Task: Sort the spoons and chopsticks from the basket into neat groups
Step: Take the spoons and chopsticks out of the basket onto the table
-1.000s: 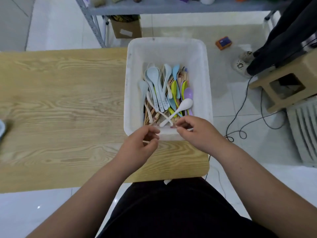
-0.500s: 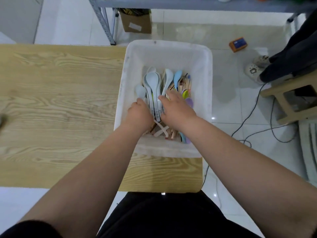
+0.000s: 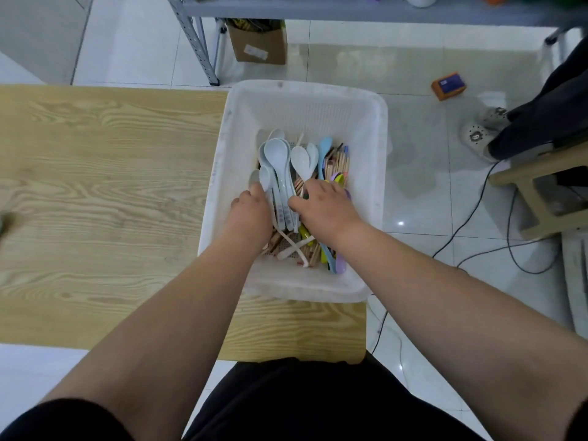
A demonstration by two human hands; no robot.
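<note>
Reaching forward from the bottom edge, two bare forearms cross the near end of the wooden surface (image 3: 95,192) and go down into one white mesh basket (image 3: 380,160), which sits at the surface's right end with its right side hanging past the edge over the tiled floor. The left hand (image 3: 249,214) lies low at the basket's left side, its fingers curled down among the handles of the pale blue spoons (image 3: 276,157); whether its grip has closed on one cannot be told, since the fingertips are out of sight. The right hand (image 3: 324,208) rests palm down on the middle of the heap, fingers bent over the utensils, and its grip is likewise hidden beneath the hand.

Near the basket's front wall two cream spoon handles (image 3: 294,246) cross each other on top of the wooden chopsticks (image 3: 339,160), which run lengthwise under everything; their number cannot be counted. Farther in, about five pale blue or white spoon bowls show, one brighter blue spoon (image 3: 324,148) beside them, and slivers of yellow-green and purple spoons at the right hand's edge, mostly covered.

Beyond the basket, on the floor, stand one cardboard box (image 3: 257,43) under a grey shelf rack, one small orange box (image 3: 448,85), and a pair of pale clogs (image 3: 480,132) partly cut off by dark clothing.
</note>
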